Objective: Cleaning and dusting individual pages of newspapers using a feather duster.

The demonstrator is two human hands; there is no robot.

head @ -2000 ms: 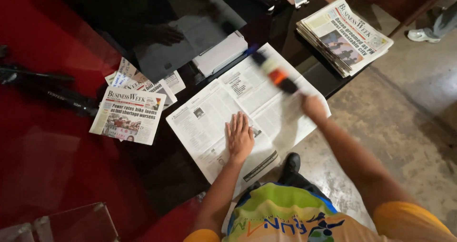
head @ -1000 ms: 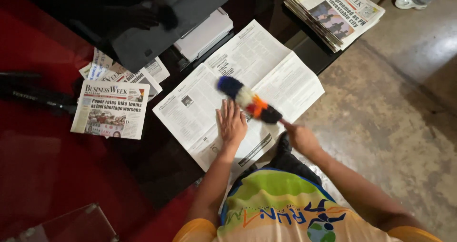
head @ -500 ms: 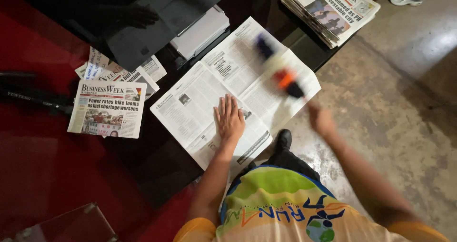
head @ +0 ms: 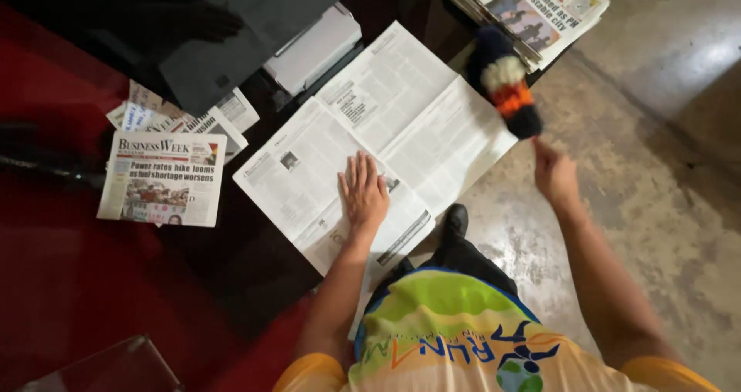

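duster (head: 505,83) swung up, motion-blurred

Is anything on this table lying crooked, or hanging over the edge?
Yes. The open newspaper under the left hand lies diagonally, its right corner past the table edge. The duster is in the right hand. Nothing looks spilled or torn.

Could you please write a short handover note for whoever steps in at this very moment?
Left hand: flat, palm down on the open newspaper, which lies spread on the dark table.
Right hand: gripping the handle of a multicoloured duster, head raised over the paper's far right corner.
Nearby: a folded newspaper to the left, a stack of newspapers at the far right.
Done: paper spread and pinned. Left: cannot tell how much has been dusted.
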